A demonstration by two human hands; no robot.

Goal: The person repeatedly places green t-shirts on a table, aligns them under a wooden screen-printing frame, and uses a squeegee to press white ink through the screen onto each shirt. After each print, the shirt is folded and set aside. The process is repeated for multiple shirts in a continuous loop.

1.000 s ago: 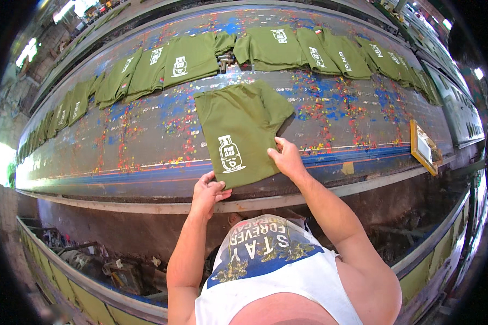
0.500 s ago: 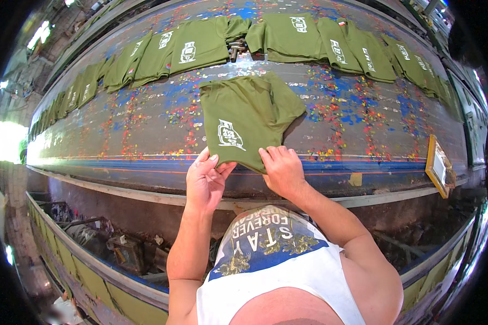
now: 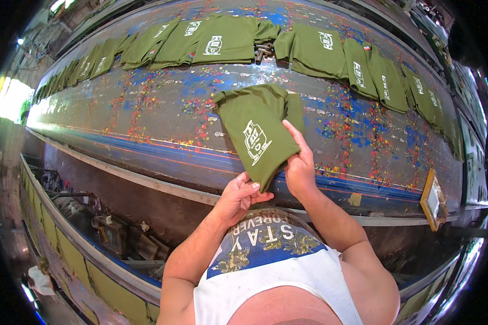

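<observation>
A pair of olive-green shorts [image 3: 238, 116], or a garment shaped like one, lies partly on the printing table in front of me, its near end lifted off the table's front edge. A white cartoon-like print shows on its upper face. My left hand [image 3: 239, 196] pinches the lowest corner between thumb and fingers. Along the right edge, my right hand [image 3: 301, 165] grips the cloth, its index finger stretched up over the fabric and its thumb out of sight. The far end is bunched in soft folds.
Several more green printed garments [image 3: 230, 40] lie in a row across the far side of the table [image 3: 162, 103], which is speckled with paint. Small dark cylinders [image 3: 263, 52] sit between two of them. A wooden-framed screen [image 3: 434, 200] leans at the right edge. Below runs a cluttered trough [image 3: 119, 233].
The near end of the shorts has swung toward me and to the right. My left hand moved right and nearer; my right hand slid up the side edge, with its index finger now extended.
</observation>
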